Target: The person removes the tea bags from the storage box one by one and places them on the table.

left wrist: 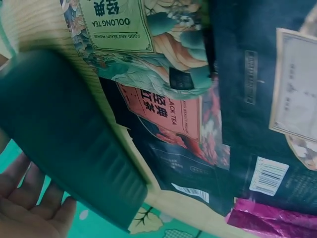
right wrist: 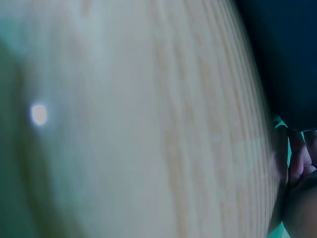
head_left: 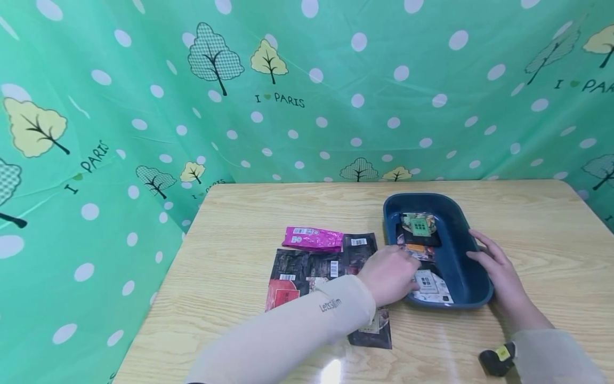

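My left hand reaches over the near left wall of a dark blue plastic basin, fingertips down among the packets inside. In the left wrist view its fingers look loose and spread, and no packet shows in them. Inside lie a green-labelled packet, an orange-labelled packet and a white-labelled packet. My right hand holds the basin's right wall, thumb over the rim and fingers outside. The right wrist view shows mostly wood, with the basin at its edge.
Left of the basin lie several dark pouches, including a red-labelled pouch and a pouch with a barcode. A shiny pink packet lies behind them. A black device sits by the right wrist. Patterned green cloth hangs behind the table.
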Tool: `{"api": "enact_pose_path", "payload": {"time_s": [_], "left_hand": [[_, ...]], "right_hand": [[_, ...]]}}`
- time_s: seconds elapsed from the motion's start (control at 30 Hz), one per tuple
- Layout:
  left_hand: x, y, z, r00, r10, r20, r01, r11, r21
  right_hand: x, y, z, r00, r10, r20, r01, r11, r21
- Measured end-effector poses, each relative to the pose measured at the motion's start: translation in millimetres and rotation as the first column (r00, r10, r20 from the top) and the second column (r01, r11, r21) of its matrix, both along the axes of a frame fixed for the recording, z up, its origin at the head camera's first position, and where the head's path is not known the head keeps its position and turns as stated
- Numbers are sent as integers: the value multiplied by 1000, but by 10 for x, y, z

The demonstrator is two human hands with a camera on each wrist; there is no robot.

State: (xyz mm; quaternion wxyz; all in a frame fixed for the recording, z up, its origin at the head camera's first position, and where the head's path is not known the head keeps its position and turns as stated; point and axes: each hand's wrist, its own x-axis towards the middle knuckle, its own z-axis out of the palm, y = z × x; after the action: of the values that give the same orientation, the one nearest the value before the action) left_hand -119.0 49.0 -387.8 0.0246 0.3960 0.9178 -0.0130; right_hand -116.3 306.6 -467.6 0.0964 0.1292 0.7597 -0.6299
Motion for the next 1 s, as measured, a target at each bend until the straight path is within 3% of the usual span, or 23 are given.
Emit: {"api": "enact_pose_path", "payload": {"time_s": [0.3,0.47,0.77,1.0], "left_hand": [[-46,238,-132,1000,5,-12,-5,999,-42],[-56,320,-200,998,50,-36,-52,997,-57],[-33,356,-209,991,117,-59,-121,991,-64],[-37,387,-214,991,136,-9,-136,984,-117]], "right_hand": [[-4,16,15,1000,-2,10,2,1000,-11],[9,-3,27,1000,0,0,0,1000,23],[24,-38,48,1000,-8,20,7,1000,20],[19,-22,28,1000,8,10,-9,1000,27]]}}
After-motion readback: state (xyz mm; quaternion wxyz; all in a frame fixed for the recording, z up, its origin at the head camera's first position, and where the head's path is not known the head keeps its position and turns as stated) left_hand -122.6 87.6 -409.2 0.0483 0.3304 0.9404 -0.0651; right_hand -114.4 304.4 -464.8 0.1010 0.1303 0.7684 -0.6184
